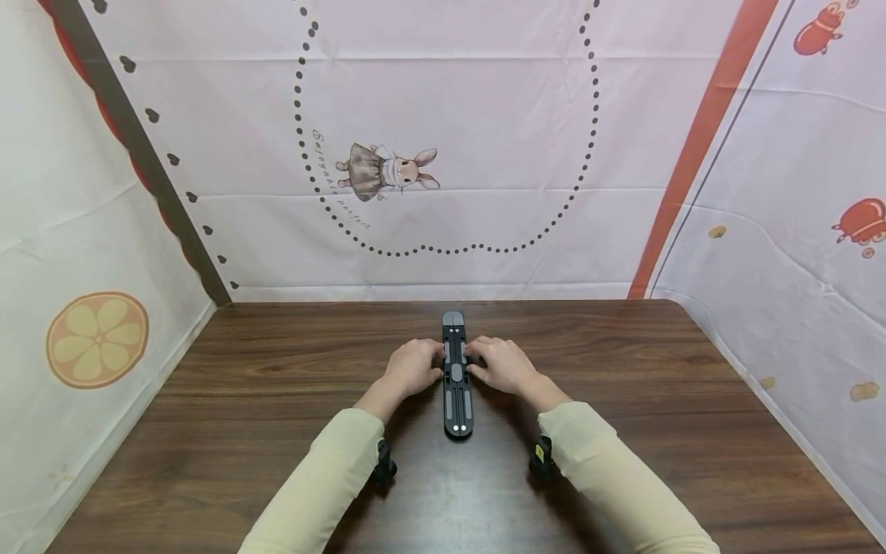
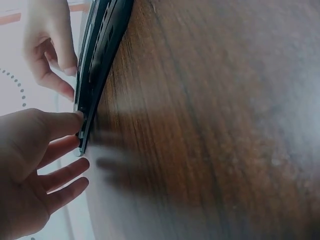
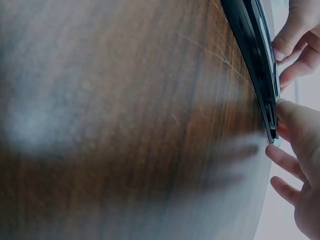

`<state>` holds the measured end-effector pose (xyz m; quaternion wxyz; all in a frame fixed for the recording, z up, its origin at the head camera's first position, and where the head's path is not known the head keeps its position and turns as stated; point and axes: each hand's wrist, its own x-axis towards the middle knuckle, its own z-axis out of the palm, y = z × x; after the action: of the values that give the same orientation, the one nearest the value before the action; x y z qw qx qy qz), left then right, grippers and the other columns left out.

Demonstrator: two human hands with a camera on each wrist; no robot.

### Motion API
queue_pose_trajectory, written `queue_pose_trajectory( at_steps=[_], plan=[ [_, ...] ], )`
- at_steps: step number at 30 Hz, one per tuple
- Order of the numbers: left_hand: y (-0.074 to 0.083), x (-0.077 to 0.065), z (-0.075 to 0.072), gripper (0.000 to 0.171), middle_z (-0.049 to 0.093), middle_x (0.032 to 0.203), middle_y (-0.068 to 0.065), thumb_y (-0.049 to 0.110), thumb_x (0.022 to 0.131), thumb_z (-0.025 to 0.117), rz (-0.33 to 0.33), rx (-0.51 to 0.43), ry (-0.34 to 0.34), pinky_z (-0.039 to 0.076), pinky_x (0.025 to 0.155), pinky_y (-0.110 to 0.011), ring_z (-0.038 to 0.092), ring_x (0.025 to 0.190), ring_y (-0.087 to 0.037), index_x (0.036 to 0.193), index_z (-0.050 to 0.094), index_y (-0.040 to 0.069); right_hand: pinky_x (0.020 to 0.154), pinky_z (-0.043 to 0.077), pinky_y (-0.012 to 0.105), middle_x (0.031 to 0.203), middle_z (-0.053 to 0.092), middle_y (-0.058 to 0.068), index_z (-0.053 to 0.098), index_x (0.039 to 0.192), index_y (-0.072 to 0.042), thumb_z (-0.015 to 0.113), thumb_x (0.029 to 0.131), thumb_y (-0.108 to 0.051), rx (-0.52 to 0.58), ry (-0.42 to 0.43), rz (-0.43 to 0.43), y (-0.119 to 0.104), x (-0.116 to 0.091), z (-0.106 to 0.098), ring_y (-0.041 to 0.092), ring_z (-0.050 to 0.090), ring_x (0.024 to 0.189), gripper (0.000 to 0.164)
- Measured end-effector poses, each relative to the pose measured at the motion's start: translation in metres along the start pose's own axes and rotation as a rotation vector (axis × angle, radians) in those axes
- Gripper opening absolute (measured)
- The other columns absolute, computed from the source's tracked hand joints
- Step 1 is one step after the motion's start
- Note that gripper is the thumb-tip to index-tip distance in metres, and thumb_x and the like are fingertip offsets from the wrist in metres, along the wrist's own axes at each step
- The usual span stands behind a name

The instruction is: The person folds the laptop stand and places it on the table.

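A slim black folding laptop stand (image 1: 457,400) with grey pads and rounded ends lies lengthwise in front of the person, folded into a narrow bar. On its left long edge, the left hand (image 1: 413,365) pinches with thumb and index finger, the other fingers spread away in the left wrist view (image 2: 35,165). Opposite it, the right hand (image 1: 505,365) pinches the right edge of the far half. Thumb and index finger of the right hand (image 3: 305,145) meet the side of the stand in the right wrist view, its remaining fingers loose.
A brown wood-grain table (image 1: 277,362) carries the stand. Behind it hangs a white printed cloth (image 1: 484,154) with a rabbit figure, and similar cloth lines both sides. Small black devices (image 1: 543,459) are strapped at both sleeve cuffs.
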<state>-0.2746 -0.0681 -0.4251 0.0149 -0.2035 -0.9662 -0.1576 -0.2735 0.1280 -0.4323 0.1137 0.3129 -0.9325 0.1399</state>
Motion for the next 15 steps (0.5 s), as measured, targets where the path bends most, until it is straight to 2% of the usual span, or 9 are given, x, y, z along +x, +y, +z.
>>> queue_pose_trajectory(
  at_steps=[6, 13, 15],
  plan=[
    [0.0003, -0.0018, -0.0011, 0.021, 0.066, 0.099, 0.0, 0.022, 0.082, 0.068, 0.007, -0.005, -0.013, 0.049, 0.071, -0.036, 0.059, 0.084, -0.016, 0.103, 0.067, 0.015, 0.074, 0.05, 0.043, 0.108, 0.064, 0.003, 0.065, 0.107, -0.01, 0.066, 0.085, -0.022, -0.024, 0.014, 0.002, -0.0013, -0.0024, 0.0022, 0.021, 0.063, 0.095, 0.025],
    [-0.0027, -0.0078, 0.0015, 0.033, 0.064, 0.114, -0.003, 0.024, 0.085, 0.066, -0.008, -0.034, 0.001, 0.046, 0.089, -0.039, 0.056, 0.105, -0.021, 0.115, 0.063, 0.012, 0.079, 0.048, 0.048, 0.114, 0.063, 0.006, 0.061, 0.114, -0.01, 0.063, 0.087, -0.022, -0.03, 0.006, 0.024, -0.0063, -0.0048, 0.003, 0.027, 0.06, 0.102, 0.029],
    [-0.0027, -0.0095, 0.001, 0.035, 0.063, 0.117, -0.004, 0.025, 0.085, 0.065, -0.003, -0.034, 0.0, 0.045, 0.091, -0.041, 0.056, 0.107, -0.023, 0.118, 0.062, 0.012, 0.08, 0.047, 0.049, 0.117, 0.062, 0.006, 0.06, 0.117, -0.01, 0.062, 0.087, -0.022, -0.029, -0.01, 0.034, -0.0074, -0.0054, 0.0019, 0.027, 0.06, 0.103, 0.032]
  ],
)
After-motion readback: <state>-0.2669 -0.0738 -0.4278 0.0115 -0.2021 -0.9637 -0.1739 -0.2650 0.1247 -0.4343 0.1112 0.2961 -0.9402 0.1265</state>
